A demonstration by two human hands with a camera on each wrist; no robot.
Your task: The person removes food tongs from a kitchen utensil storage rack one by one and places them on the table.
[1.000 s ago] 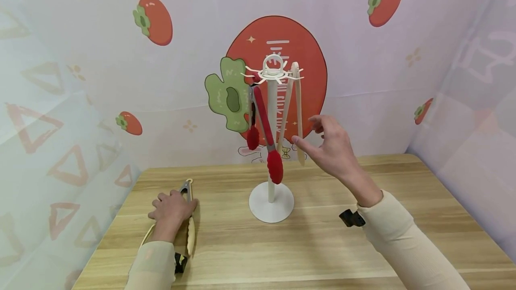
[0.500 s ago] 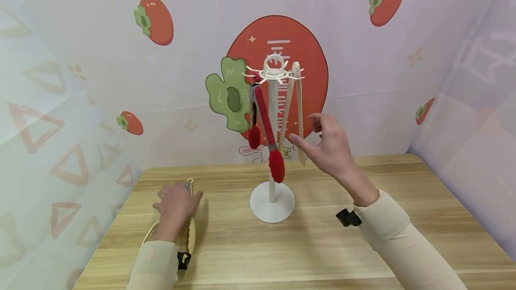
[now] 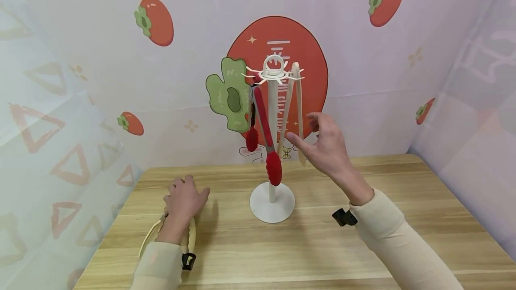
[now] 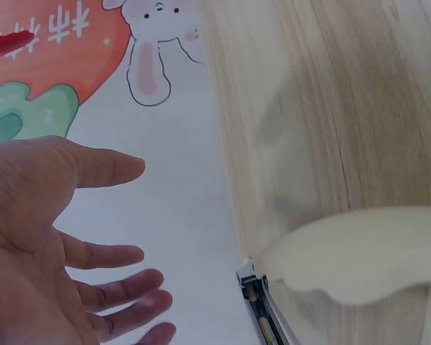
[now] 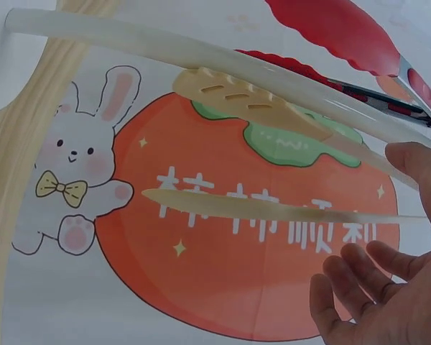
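Note:
My left hand (image 3: pixel 184 199), fingers spread, is over a pair of cream-tipped metal tongs (image 3: pixel 191 235) lying on the table at the left; hand and forearm cover much of them. In the left wrist view the scalloped cream tip of these tongs (image 4: pixel 359 255) shows apart from the fingers. My right hand (image 3: pixel 327 147) is raised beside the white stand (image 3: pixel 273 106), thumb and fingers parted around the legs of hanging beige tongs (image 3: pixel 299 115), not gripping them. The right wrist view shows both beige tips (image 5: pixel 233 100). Red tongs (image 3: pixel 274 167) hang on the stand's left side.
The stand's round white base (image 3: pixel 272 211) rests mid-table, with several hooks (image 3: pixel 251 75) spreading at its top. A wooden table (image 3: pixel 322 254) carries everything. Behind it is a white backdrop (image 3: pixel 193 84) printed with persimmons.
My left hand has lifted off the cream-tipped tongs and shifted right and forward, hiding their top end. My right hand has drifted slightly left. The hanging red tongs sway a little.

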